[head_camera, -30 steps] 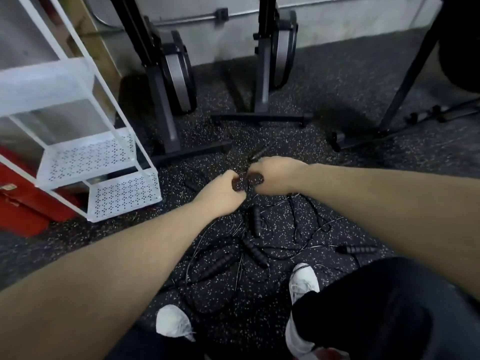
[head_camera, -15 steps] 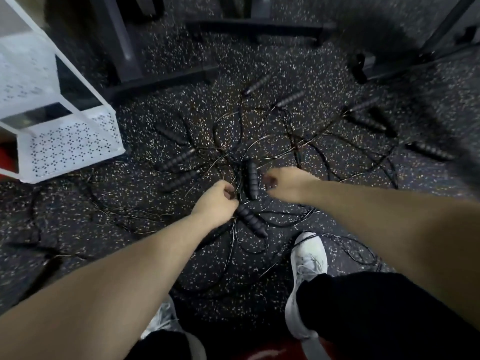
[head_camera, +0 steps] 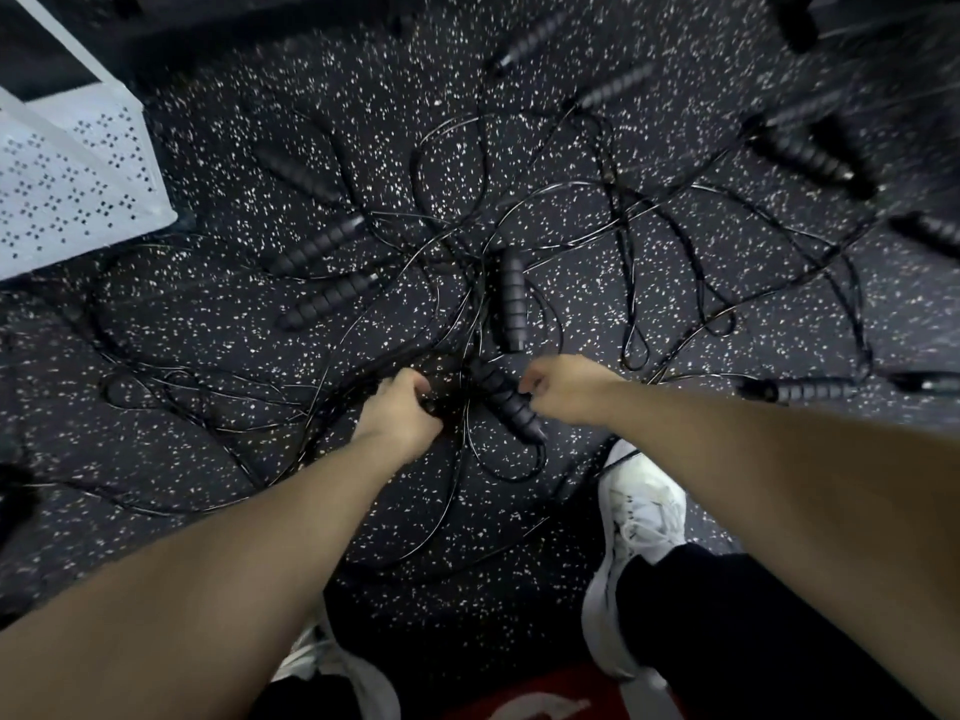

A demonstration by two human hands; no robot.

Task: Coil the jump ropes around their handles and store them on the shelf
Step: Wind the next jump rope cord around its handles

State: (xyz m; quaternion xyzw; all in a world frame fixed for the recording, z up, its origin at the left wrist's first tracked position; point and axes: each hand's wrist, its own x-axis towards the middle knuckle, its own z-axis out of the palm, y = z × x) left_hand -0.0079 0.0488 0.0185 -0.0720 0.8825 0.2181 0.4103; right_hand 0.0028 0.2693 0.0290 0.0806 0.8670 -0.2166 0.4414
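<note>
while the white perforated shelf (head_camera: pixel 72 168) sits at far left, tangled jump ropes (head_camera: pixel 467 262) sprawl across the speckled floor (head_camera: pixel 208 407). the left hand (head_camera: pixel 400 413) curls around a bundle of cords, the right hand (head_camera: pixel 566 389) is curled beside a ridged black handle (head_camera: pixel 506 400); whether it pinches anything i cannot tell.

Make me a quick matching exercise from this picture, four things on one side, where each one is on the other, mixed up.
Things:
1. white perforated shelf
2. white shoe
3. left hand
4. upright ribbed handle

Places:
A. just above the hands, mid-frame
B. upper left corner
C. gripping tangled cords left of a slanted handle
D. under the right forearm, lower right

Pairs: 1-B, 2-D, 3-C, 4-A
</note>
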